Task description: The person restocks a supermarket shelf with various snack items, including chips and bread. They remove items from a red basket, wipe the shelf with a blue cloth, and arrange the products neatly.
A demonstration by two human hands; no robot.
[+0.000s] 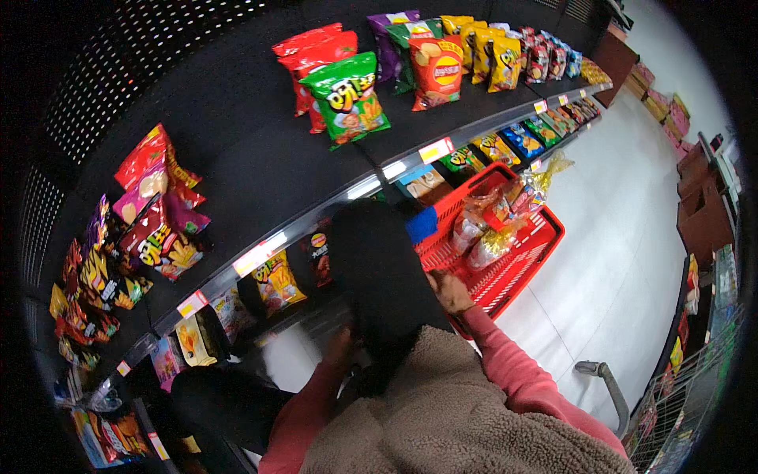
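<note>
My right hand [452, 293] is closed on the near left edge of a red plastic shopping basket [545, 235], its fingertips partly covered by a dark shape. The basket has slotted walls and holds several clear and gold-wrapped snack bags [491, 246]. A bit of blue [422, 225] shows at its left end. Low at the left, my left hand [341, 345] is in shadow and smeared, near the lower shelf, and its fingers cannot be made out. A large dark shape [379, 276] stands between my hands and hides part of both.
A black shelf [260, 170] curves across the left and far side, carrying chip bags [347, 99] and a left-hand pile [154, 229]. More packs [276, 283] sit on the lower shelf. Pale tiled floor [608, 197] lies right, with a wire cart [687, 395] at lower right.
</note>
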